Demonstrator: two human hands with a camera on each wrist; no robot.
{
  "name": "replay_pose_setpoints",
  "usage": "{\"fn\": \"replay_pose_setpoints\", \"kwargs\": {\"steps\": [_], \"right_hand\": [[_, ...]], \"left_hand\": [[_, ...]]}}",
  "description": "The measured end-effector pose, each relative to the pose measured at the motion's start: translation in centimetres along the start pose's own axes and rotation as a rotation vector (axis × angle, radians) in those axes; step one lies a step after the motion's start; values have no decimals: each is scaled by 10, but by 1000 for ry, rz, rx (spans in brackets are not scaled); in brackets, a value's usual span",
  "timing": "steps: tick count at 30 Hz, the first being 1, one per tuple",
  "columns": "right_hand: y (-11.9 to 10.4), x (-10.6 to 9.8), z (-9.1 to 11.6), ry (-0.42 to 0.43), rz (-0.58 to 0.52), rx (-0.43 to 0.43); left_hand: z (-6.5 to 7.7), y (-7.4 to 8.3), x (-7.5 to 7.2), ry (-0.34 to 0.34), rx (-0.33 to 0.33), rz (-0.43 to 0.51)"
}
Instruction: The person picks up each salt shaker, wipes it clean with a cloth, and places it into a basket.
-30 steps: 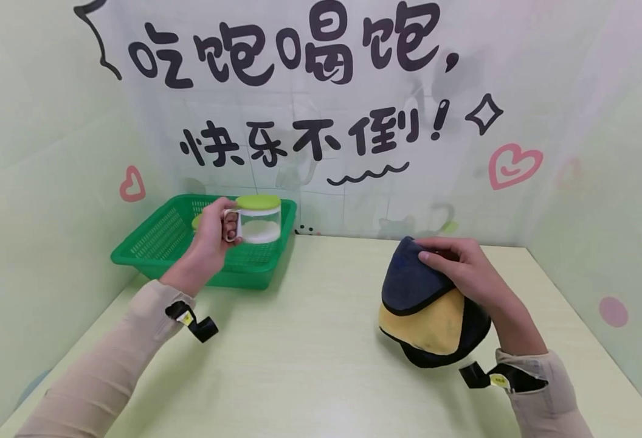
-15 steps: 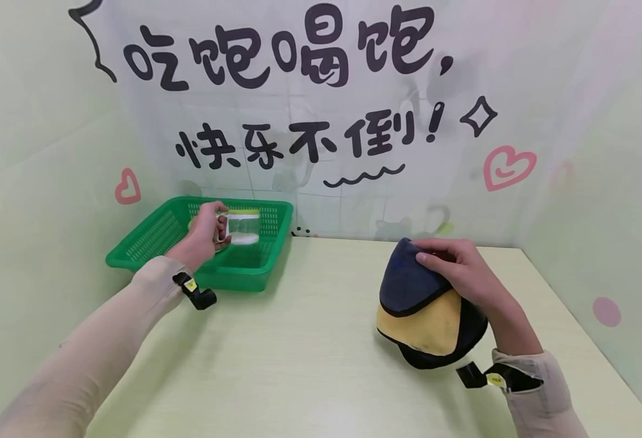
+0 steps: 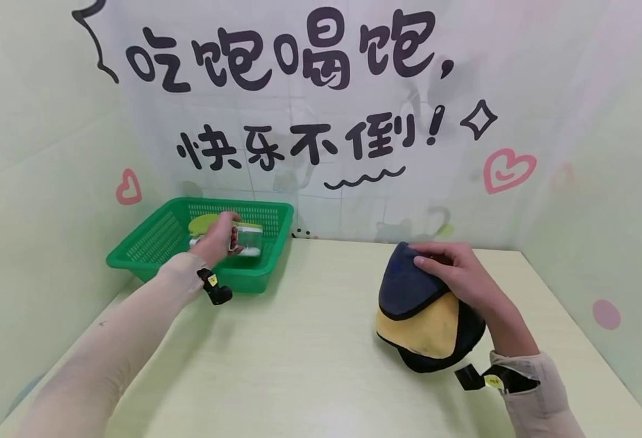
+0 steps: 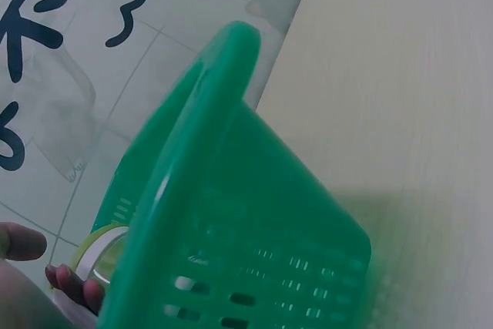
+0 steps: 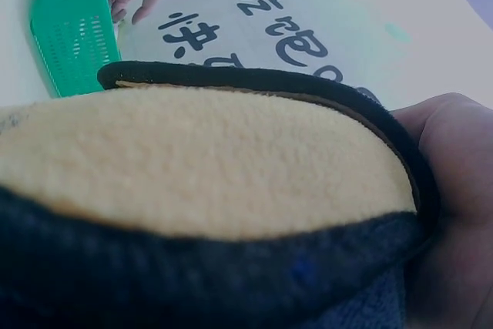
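Note:
In the head view, my left hand (image 3: 218,238) grips the white handle of a clear seasoning jar (image 3: 250,241) with a green lid and white contents at its bottom. The jar is down inside the green plastic basket (image 3: 244,282), beside another green-lidded jar (image 3: 200,224) that my hand partly covers. The basket's wall (image 4: 246,182) hides most of the held jar (image 4: 94,256) in the left wrist view. At the right, my right hand (image 3: 465,274) pinches the top of a folded cloth (image 3: 416,328), navy and yellow with black edging, its lower part hanging near the tabletop.
A pale wooden table (image 3: 299,340) lies under everything. Behind it hangs a white backdrop (image 3: 310,201) with large black characters, and pale walls (image 3: 600,213) close in both sides. The basket stands at the back left corner.
My left hand has lowered the jar from above the basket's rim down into the basket, uncovering more of the second jar's lid. My right hand holds the cloth almost unmoved.

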State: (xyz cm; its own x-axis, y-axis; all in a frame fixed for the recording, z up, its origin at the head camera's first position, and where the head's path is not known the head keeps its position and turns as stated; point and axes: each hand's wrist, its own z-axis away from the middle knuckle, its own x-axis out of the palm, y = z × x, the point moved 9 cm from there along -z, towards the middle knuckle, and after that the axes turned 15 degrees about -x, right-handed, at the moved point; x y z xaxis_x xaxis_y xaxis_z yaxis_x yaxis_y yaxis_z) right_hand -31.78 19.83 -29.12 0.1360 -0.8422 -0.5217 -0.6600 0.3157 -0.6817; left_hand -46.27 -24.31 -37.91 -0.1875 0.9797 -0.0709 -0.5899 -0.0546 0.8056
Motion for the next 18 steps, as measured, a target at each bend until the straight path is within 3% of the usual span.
{"fn": "replay_pose_setpoints", "kwargs": {"steps": [4,9,15,18], "right_hand": [[2,1,1,-2,5,8],[1,0,1,1,10,19],[-1,-1,0,-8,21,22],[-1,-2,1,-6,21,20]], "left_hand": [[-4,-1,5,-4,-3,14],[-10,-1,14,-81,-1,29],[-16,-2,18,-148,6,-62],[-17,-1,18,-146,16,-118]]}}
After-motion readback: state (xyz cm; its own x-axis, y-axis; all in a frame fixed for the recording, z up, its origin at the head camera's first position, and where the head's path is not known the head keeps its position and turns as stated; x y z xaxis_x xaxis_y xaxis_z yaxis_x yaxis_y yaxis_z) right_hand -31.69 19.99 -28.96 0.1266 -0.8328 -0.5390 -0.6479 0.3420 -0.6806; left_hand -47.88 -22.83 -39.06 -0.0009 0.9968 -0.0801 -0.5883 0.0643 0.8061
